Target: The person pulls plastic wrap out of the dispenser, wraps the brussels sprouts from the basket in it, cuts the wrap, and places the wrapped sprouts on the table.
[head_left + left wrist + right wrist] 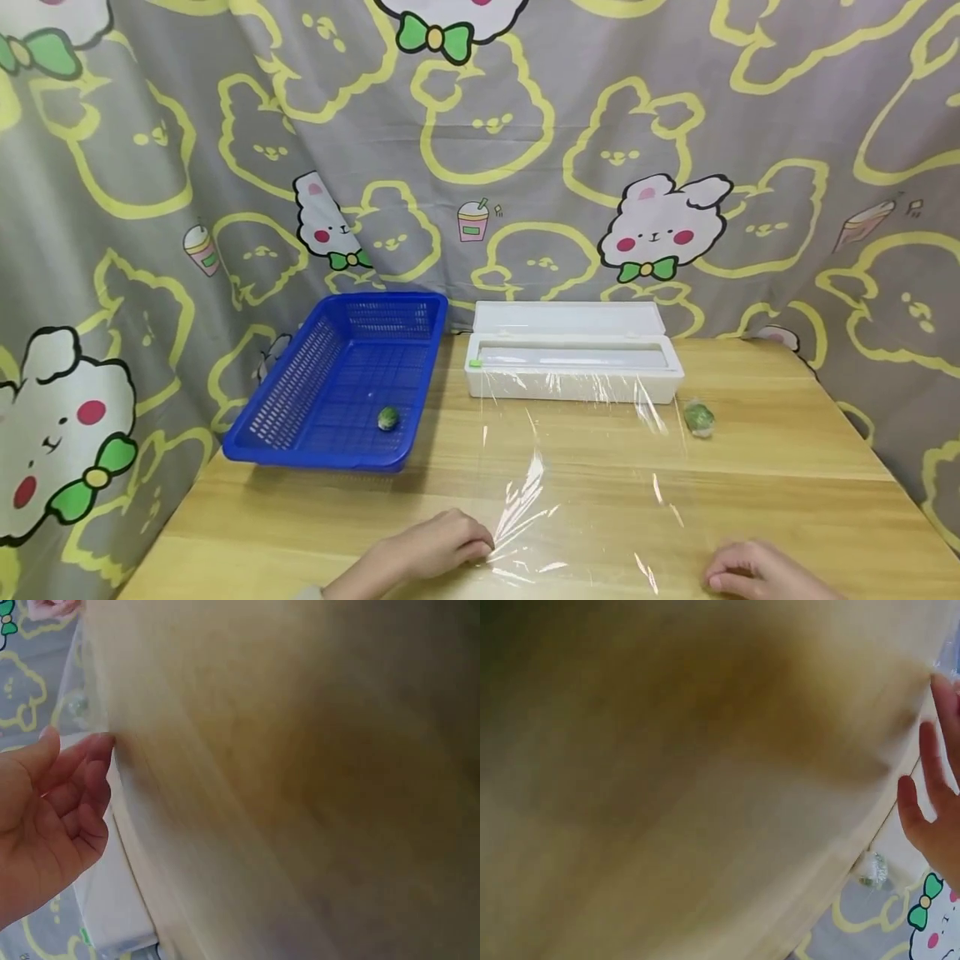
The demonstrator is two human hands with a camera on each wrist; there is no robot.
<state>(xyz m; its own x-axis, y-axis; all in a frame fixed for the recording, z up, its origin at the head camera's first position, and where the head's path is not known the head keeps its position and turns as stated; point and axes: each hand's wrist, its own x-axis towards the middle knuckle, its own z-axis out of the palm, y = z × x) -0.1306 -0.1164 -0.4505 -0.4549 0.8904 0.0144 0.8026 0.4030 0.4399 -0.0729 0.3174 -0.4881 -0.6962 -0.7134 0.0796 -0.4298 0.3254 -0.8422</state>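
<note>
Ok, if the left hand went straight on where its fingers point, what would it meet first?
Likely the clear film, spread just ahead of the left hand; farther along, roughly in line, is the right hand. Depth is unclear: it might pass over or under.

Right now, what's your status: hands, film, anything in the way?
Left hand at left edge of clear film; right hand near its right edge. Film runs from white box toward both. Nothing seen lying on it.

- Grey curtain [525, 200] printed with yellow animal outlines, white bunny heads [663, 233] in green bows, and pink cups [473, 223], filling the top and both sides
- Blue basket [315, 460] with perforated walls, left of centre
- Wood-grain tabletop [787, 450] across the lower frame
</note>
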